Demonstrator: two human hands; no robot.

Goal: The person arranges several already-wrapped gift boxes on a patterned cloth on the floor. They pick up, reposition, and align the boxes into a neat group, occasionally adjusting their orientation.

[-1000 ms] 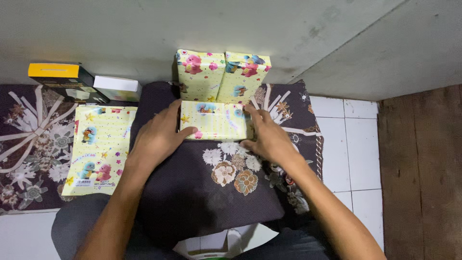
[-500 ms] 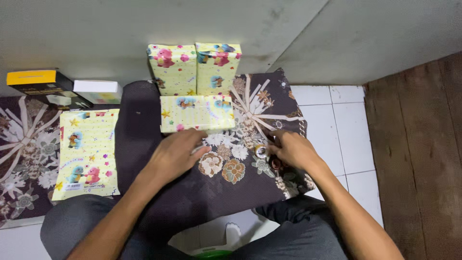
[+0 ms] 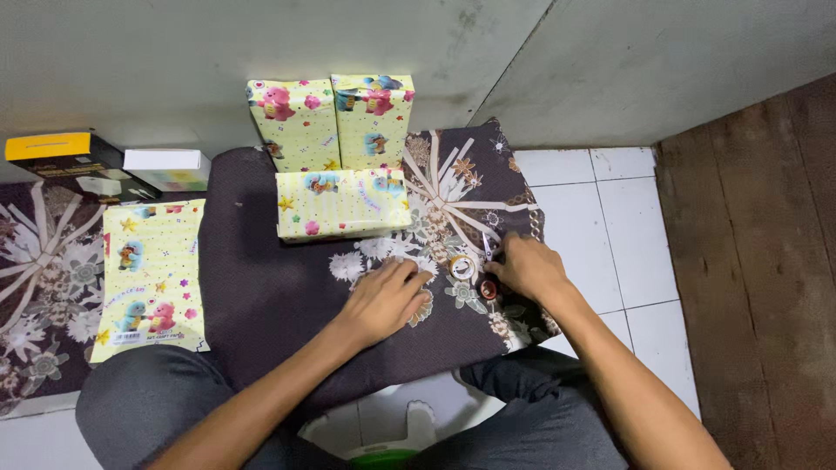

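My left hand (image 3: 387, 300) lies palm down on the dark floral cloth (image 3: 279, 296), holding nothing, its fingertips just short of a small roll of clear tape (image 3: 462, 266). To the right of the roll, my right hand (image 3: 527, 268) curls over a pair of scissors (image 3: 488, 261). Their silver tips and a red handle stick out beside the fingers. A box wrapped in yellow cartoon paper (image 3: 342, 204) lies flat on the cloth beyond both hands. Two more wrapped boxes (image 3: 300, 124) (image 3: 374, 117) stand upright against the wall behind it.
A folded sheet of the same yellow wrapping paper (image 3: 152, 270) lies on the cloth at the left. A yellow-and-black box (image 3: 61, 152) and a white box (image 3: 165, 168) sit by the wall. White tiles (image 3: 601, 209) and wooden boards (image 3: 758, 261) lie to the right.
Both hands left the flat wrapped box and pulled back toward me. The right went to the tape roll and scissors, and the left slid right toward the roll.
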